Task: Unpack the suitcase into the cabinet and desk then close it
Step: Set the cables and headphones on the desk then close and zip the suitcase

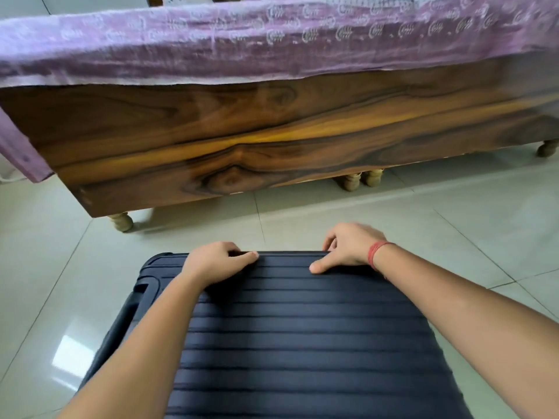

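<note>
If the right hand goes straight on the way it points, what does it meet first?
Beyond the suitcase edge, the right hand would likely meet the wooden bed panel first; depth is unclear.

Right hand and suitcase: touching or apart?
Touching. The head view shows the right hand gripping the suitcase at its far edge: fingers curled over the rim, thumb pressed flat on the ribbed shell, no gap.

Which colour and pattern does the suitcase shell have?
The suitcase shell is dark navy blue with horizontal ribbed grooves, seen best in the head view.
</note>
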